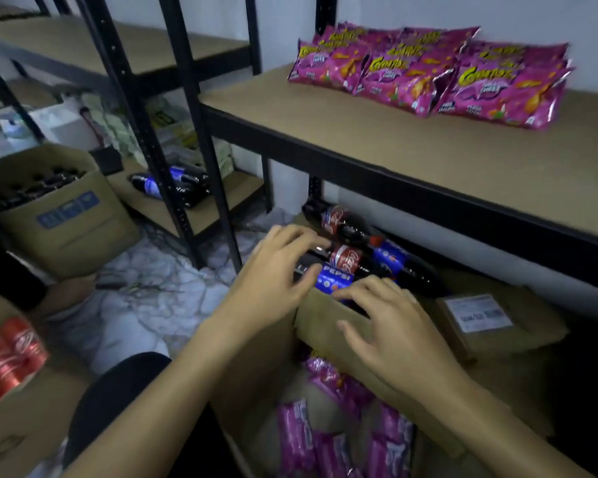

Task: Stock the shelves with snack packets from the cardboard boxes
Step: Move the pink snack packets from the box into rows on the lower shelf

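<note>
Snack packets [432,77], pink and purple, lie in overlapping rows at the back of the upper shelf [394,146], against the wall. More pink packets [328,439] sit inside the open cardboard box [252,360] on the floor in front of the person. The right hand [377,322] rests on the box's raised flap [328,319], fingers spread and laid flat over its top edge, clasping nothing. The left hand [280,270] reaches just past that flap with fingers loosely bent, its tips touching the cola bottles [346,250] lying on the low shelf beyond; it grips none of them. Another box holding red cans [7,357] stands at far left.
</note>
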